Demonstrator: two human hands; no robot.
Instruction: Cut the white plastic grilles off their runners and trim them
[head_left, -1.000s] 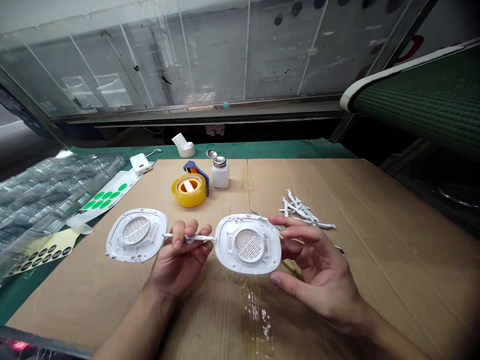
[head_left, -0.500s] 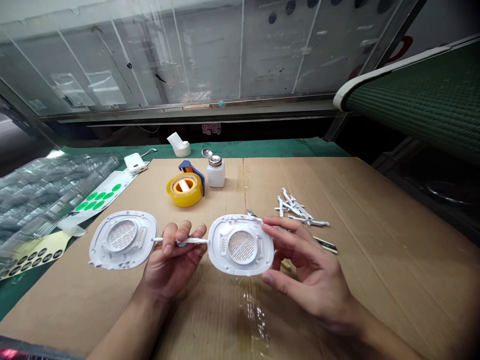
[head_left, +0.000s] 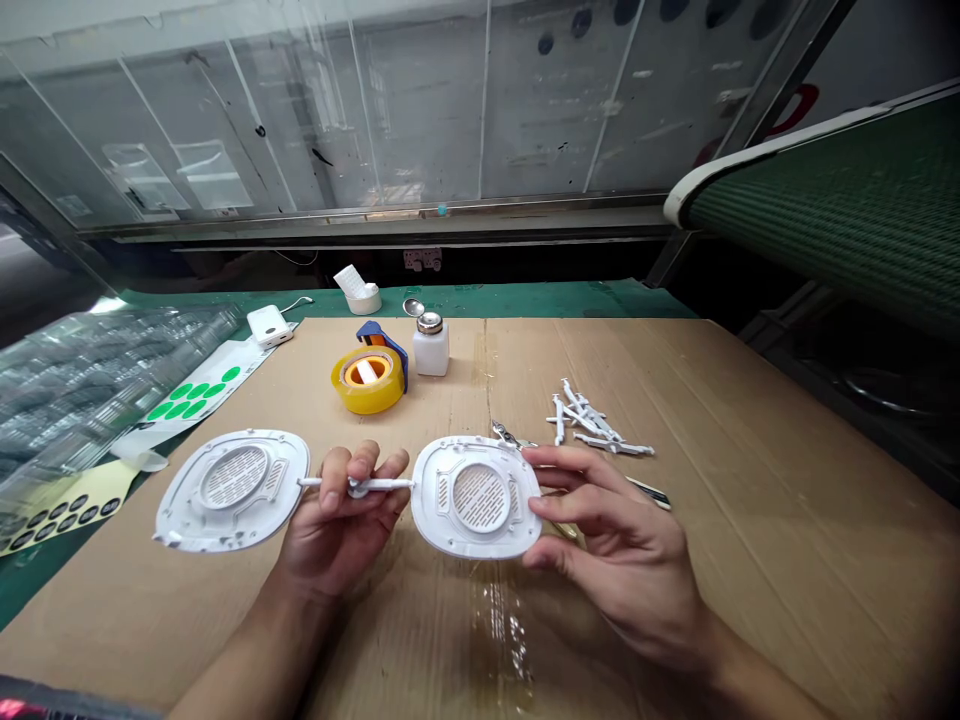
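Two white moulded plastic covers with slotted grilles are joined by a thin white sprue bar [head_left: 358, 484]. My left hand [head_left: 339, 525] is closed on that bar, fingers pinched over its middle. The left cover [head_left: 232, 488] hangs free beyond my left hand, just above the cardboard. My right hand [head_left: 622, 555] grips the right cover [head_left: 477, 497] at its right edge, fingers curled over the rim and thumb under it. Both covers are held a little above the cardboard sheet [head_left: 750, 500].
A pile of several white sprue sticks [head_left: 592, 425] lies right of centre, with tweezers [head_left: 510, 436] beside it. A yellow tape roll [head_left: 367, 379], a white pump bottle [head_left: 432, 345], a white charger [head_left: 270, 326], sticker sheets [head_left: 187, 398] and clear blister trays [head_left: 82, 385] sit behind and left. A green conveyor [head_left: 847, 200] runs at the right.
The joined covers have tilted: the left cover has dropped lower and further left. My right fingers have closed in from spread to gripping the right cover's edge.
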